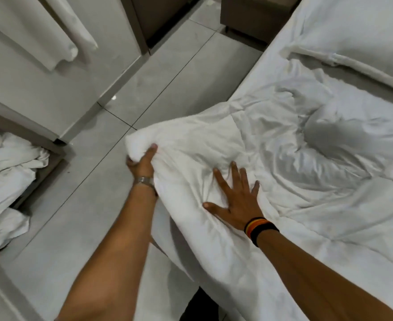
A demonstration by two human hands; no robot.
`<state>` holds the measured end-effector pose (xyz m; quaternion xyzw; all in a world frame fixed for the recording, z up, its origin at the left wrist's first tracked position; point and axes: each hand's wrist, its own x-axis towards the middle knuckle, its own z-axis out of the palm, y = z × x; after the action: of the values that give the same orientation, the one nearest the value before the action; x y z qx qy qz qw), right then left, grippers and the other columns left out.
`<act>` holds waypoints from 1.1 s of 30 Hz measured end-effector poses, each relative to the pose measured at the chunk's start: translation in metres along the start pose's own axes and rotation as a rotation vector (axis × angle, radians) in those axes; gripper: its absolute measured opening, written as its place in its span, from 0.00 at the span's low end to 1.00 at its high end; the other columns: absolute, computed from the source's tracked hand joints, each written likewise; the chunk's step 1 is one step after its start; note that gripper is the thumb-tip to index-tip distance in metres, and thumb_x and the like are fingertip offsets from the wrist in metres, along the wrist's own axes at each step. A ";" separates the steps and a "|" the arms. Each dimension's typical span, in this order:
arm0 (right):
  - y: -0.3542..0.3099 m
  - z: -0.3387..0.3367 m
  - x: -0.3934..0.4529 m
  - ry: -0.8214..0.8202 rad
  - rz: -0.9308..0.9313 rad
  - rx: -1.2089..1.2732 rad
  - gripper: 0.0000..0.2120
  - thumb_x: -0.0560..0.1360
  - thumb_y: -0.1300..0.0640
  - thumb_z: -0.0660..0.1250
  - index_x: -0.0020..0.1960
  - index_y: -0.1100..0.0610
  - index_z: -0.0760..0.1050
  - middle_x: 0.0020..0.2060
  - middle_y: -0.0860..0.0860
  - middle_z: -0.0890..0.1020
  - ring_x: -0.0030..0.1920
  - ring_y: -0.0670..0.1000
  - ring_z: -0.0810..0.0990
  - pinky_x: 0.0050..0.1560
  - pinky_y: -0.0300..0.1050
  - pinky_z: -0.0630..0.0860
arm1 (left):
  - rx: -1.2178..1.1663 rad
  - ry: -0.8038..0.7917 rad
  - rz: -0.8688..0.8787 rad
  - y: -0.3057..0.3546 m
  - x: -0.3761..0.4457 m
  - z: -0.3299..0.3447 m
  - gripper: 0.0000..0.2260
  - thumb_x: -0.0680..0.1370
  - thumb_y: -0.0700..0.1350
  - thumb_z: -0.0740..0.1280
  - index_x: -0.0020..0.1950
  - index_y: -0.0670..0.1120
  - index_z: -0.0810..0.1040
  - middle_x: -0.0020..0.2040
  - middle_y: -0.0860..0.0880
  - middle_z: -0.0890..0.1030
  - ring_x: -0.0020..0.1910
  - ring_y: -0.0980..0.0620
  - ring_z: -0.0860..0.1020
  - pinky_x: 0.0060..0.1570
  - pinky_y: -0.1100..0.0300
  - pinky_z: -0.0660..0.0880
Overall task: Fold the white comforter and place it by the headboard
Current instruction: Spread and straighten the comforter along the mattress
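Observation:
The white comforter point(295, 172) lies rumpled across the bed, with one bunched corner hanging out over the floor at the bed's left edge. My left hand point(142, 164) grips that bunched corner from below, thumb on top of the fabric. My right hand point(236, 198) lies flat on the comforter just to the right, fingers spread and pressing down, holding nothing. The headboard is out of view.
A pillow point(362, 35) lies at the top right of the bed. Grey tiled floor point(79, 216) runs along the bed's left side. A heap of white linen point(8, 179) sits at the far left, white towels point(61, 35) hang at top left, and dark furniture point(255, 17) stands beyond.

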<state>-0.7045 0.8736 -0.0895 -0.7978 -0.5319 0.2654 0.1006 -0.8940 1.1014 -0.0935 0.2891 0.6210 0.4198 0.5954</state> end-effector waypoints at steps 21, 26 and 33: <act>-0.047 -0.013 0.108 0.246 0.264 -0.028 0.43 0.73 0.20 0.49 0.81 0.35 0.38 0.82 0.50 0.34 0.81 0.56 0.32 0.74 0.75 0.36 | 1.094 -0.322 -0.155 0.032 0.082 0.045 0.56 0.66 0.82 0.57 0.84 0.54 0.40 0.84 0.41 0.50 0.81 0.35 0.51 0.77 0.34 0.52; -0.043 0.005 0.173 0.321 0.513 0.056 0.44 0.74 0.21 0.51 0.81 0.35 0.36 0.81 0.49 0.33 0.81 0.55 0.32 0.74 0.75 0.37 | 0.970 -0.743 -0.290 0.025 0.128 0.157 0.53 0.68 0.80 0.62 0.84 0.53 0.50 0.79 0.46 0.67 0.76 0.41 0.66 0.74 0.44 0.63; -0.052 0.015 0.206 0.254 0.674 0.095 0.46 0.69 0.17 0.38 0.79 0.37 0.29 0.82 0.49 0.34 0.81 0.53 0.34 0.75 0.74 0.42 | 0.953 -1.076 -0.522 0.037 0.147 0.206 0.57 0.55 0.74 0.79 0.78 0.51 0.68 0.72 0.51 0.76 0.69 0.47 0.76 0.70 0.51 0.70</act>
<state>-0.6938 1.0788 -0.1442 -0.9494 -0.2092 0.2070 0.1099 -0.7152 1.2822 -0.1214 0.5233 0.4074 -0.2464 0.7067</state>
